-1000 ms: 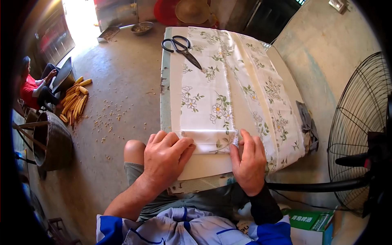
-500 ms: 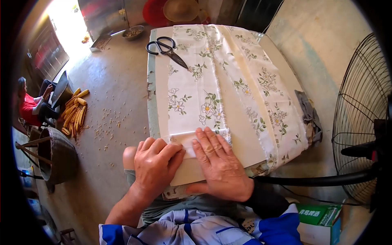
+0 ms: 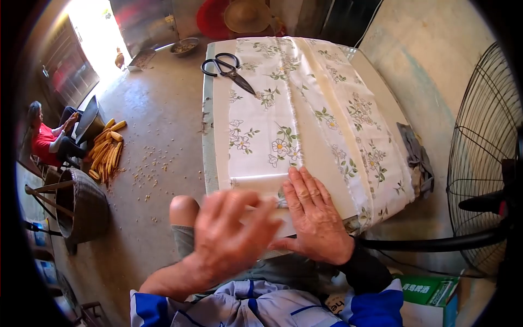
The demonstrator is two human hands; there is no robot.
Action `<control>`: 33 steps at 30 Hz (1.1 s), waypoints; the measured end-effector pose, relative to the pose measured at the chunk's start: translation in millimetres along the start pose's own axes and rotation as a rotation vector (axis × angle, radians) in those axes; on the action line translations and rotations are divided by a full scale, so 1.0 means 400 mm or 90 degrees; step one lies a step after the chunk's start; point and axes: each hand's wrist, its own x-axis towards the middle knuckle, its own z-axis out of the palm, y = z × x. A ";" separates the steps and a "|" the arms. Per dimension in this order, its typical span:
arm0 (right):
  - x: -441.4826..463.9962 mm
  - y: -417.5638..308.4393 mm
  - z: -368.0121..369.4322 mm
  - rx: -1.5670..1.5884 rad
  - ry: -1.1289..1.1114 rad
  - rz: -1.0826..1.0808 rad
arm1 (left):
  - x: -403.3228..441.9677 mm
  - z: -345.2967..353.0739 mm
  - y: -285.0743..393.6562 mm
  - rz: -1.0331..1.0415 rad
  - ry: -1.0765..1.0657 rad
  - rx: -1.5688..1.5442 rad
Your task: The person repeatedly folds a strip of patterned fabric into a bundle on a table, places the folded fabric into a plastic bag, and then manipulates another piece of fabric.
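A strip of white floral cloth (image 3: 256, 155) lies lengthwise on the table board, its near end folded over. My right hand (image 3: 316, 220) presses flat on the folded end's right side, fingers stretched out. Smeared by motion, my left hand (image 3: 231, 234) hovers over the near left part of the fold; its finger posture is unclear. Black-handled scissors (image 3: 233, 75) rest on the cloth's far left corner. To the right, a second floral cloth piece (image 3: 357, 131) stretches along the board and hangs over its near edge.
A caged fan (image 3: 485, 158) stands at the right, its black bar reaching toward the table. A grey rag (image 3: 417, 158) hangs at the table's right corner. On the left floor are corn cobs (image 3: 106, 150), a woven basket (image 3: 81, 207) and a seated person in red (image 3: 46, 141).
My left hand has lifted off the fold and moved right, toward my right hand. My right hand still lies flat on the cloth. The whole view has shifted slightly.
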 end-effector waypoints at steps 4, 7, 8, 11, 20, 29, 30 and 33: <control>0.000 0.010 0.017 -0.193 -0.040 -0.033 | 0.020 0.061 0.042 0.060 -0.136 -0.176; 0.003 0.012 -0.001 -0.143 -0.041 -0.039 | 0.012 0.093 0.012 0.021 -0.211 -0.181; 0.003 0.009 -0.009 -0.073 -0.032 -0.031 | 0.004 0.101 -0.002 0.008 -0.228 -0.175; 0.002 0.001 -0.006 -0.018 -0.014 -0.017 | -0.015 0.076 -0.031 0.003 -0.247 -0.100; 0.004 0.001 -0.010 -0.015 -0.005 -0.019 | -0.038 0.029 -0.084 -0.011 -0.224 -0.030; -0.022 -0.012 -0.010 -0.044 0.021 -0.044 | -0.084 0.024 -0.052 -0.020 -0.191 -0.008; -0.030 -0.018 -0.012 -0.044 0.027 -0.045 | -0.094 0.022 -0.045 -0.022 -0.185 -0.006; -0.054 -0.037 -0.016 -0.035 0.056 -0.048 | -0.121 0.019 -0.025 -0.026 -0.164 -0.003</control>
